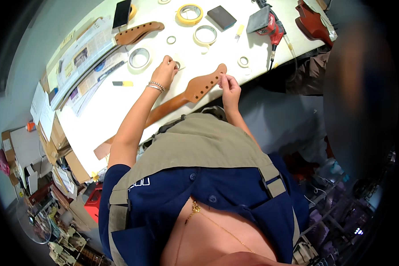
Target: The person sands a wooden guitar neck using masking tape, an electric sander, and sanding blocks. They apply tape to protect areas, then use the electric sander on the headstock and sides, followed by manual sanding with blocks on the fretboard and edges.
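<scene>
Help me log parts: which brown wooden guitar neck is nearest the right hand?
The neck nearest the khaki fabric apron; the other neck lies near the black rectangular phone.

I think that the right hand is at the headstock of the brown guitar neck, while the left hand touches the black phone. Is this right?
Not quite: in the head view, the left hand is at a small tape roll; the black phone lies away from it. The right hand is at the headstock of the brown guitar neck.
</scene>
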